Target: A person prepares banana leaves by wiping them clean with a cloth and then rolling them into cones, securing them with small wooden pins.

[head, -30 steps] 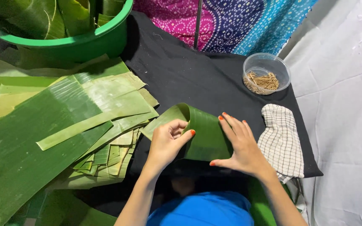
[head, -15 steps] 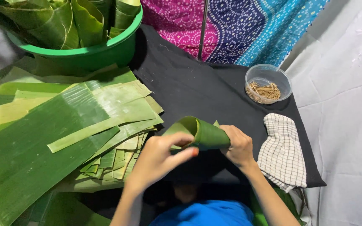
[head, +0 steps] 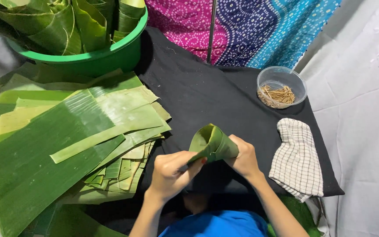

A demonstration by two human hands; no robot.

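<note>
A green banana leaf piece rolled into a cone [head: 210,142] is held above the black cloth [head: 207,92], its open mouth facing up and left. My right hand [head: 243,158] wraps around the cone's lower right side. My left hand [head: 171,172] pinches the cone's lower left edge with closed fingers. Both hands touch the leaf cone just in front of my blue-clad body.
A stack of flat banana leaf strips [head: 62,140] lies to the left. A green tub [head: 97,57] with rolled leaves stands at the back left. A clear bowl of small sticks [head: 280,87] sits at the back right, a checked cloth [head: 297,160] beside my right hand.
The leaf lay flat under both hands, then was curled up. Now it is a tighter cone, lifted and held between both hands.
</note>
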